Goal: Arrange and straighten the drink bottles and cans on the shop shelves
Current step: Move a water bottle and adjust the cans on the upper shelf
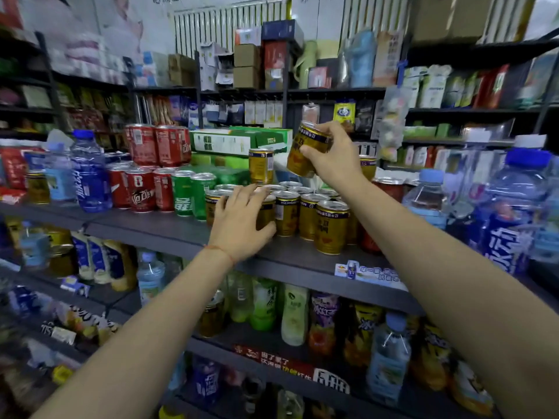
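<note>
Both forearms reach up from the bottom edge; elbows cut off. Left hand [239,225], thin red string at the wrist, lies over the front-left of a block of gold cans [308,214] on the grey shelf [157,229]. Fingers spread and only slightly bent, tips on the can tops, palm against one can's side, w/ no real grasp visible. Cans under the palm are mostly hidden.

Right hand [331,158] is up above the block, fingers and thumb wrapped round a tilted gold can [305,149], clear of the others. Its label has dark-band writing, too blurred to read. Just left of those fingers one more gold can [261,166] stands on top of the block.

Left of the left fingertips: green cans [193,196], then red cans [142,189], two layers, white script unreadable. Further left, a blue bottle [89,173] w/ white Chinese lettering. Far right, a similar big bottle [511,213], partly cut off.

Behind the fingers: green-and-white cartons [239,140], print illegible. Lower shelves hold mixed bottles; a red shelf strip [281,364] shows Chinese characters, blurred.
</note>
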### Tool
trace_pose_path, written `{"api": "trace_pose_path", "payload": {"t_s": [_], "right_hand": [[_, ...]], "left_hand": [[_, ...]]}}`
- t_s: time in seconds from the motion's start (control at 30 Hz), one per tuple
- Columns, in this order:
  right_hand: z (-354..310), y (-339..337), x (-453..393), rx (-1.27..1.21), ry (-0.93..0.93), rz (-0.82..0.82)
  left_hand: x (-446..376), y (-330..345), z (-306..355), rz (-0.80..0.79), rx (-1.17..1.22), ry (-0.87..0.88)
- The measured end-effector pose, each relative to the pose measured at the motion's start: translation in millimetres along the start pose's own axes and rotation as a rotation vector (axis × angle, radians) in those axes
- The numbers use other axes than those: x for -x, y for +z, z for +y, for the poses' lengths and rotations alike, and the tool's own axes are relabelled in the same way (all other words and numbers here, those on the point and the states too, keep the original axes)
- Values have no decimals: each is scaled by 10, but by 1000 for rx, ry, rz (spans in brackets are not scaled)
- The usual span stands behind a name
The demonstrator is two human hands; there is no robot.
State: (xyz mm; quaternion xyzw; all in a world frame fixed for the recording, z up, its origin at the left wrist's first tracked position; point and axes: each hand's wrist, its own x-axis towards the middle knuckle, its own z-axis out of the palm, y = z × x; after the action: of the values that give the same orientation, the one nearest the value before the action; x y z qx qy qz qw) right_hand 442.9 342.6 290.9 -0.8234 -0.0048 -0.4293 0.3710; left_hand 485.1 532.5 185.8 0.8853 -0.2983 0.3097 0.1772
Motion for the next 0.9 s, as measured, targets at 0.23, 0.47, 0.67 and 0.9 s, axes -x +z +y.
{"api": "trace_pose_path", "payload": {"t_s": [0.23,0.47,0.67,0.9], "right_hand": [[280,493,-410,172,30,-30],[435,822,-709,306,156,-65],[479,983,-842,387,223,-89],[515,1069,-831,482,197,-152]], "left_hand": [[-157,383,-290,173,-12,121],[-169,475,-361,237,48,173],[-161,459,-371,232,68,179],[-163,470,-381,245,67,182]]}}
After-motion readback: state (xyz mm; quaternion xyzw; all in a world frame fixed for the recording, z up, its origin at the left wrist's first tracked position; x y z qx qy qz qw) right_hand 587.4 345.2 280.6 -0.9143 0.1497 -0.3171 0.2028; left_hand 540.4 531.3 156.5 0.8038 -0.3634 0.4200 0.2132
